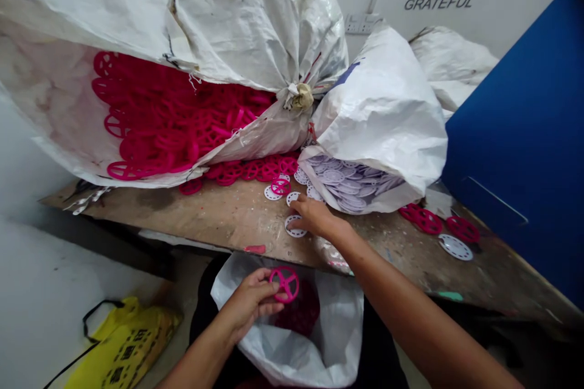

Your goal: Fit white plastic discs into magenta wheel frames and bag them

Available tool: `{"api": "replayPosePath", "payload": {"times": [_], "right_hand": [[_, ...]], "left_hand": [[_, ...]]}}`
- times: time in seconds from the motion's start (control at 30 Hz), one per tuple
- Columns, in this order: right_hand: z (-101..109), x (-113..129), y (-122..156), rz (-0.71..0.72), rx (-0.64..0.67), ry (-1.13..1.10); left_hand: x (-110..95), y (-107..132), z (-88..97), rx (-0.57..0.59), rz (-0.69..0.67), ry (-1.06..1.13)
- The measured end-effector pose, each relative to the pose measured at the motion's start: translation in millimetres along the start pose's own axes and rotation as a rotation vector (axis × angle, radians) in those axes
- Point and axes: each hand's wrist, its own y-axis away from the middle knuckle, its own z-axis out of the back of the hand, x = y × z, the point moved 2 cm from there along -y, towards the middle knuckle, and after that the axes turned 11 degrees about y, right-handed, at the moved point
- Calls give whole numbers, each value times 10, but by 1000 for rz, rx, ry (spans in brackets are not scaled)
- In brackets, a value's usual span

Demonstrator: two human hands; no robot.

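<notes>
My left hand (255, 299) grips a pink spoked plastic wheel (284, 284) by its left side, above the mouth of a white sack (296, 352) between my legs. Dark pink pieces show down inside this sack. At the table, my right hand (316, 217) has its fingers bent, with fingertips on a white slotted disc (296, 233). Just behind those fingers lies another white disc (293, 197). A pink wheel (280, 187) overlaps white discs a little farther back. The underside of my right hand's grip is hidden.
A large open sack (59, 85) spills pink wheels (182, 127) onto the wooden table (219, 213). Right of it, another sack (387, 97) holds white discs (351, 179). A blue panel (515, 152) borders the right side. A yellow bag (132, 340) stands at lower left.
</notes>
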Motion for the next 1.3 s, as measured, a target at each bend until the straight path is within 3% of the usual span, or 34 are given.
{"api": "replayPosePath", "payload": {"times": [0.3,0.53,0.7,0.87,0.93,1.03,1.13,1.3], "right_hand": [[-252,368,770,-22,-146,-123],[-330,533,1086,-24,-230,-574],[-217,410,1124,-34,-213,-901],[-91,387,1087,38,-202,-860],[-83,407,1049,17,-219,-850],[-104,423,982,-78,-281,-890],[-141,403,950,-183,-321,-1094],[-200,422,992,-63,-159,-1394]], "left_hand": [[72,-42,-178,39,3,266],[95,131,-232,34,-45,78],[-73,252,-270,108,-276,-304],[-238,286,-359,123,-520,-636],[-261,262,-383,100,-532,-636],[-262,201,-408,92,-500,-470],[-248,151,-421,128,-422,-258],[-247,147,-401,95,-391,-228]]}}
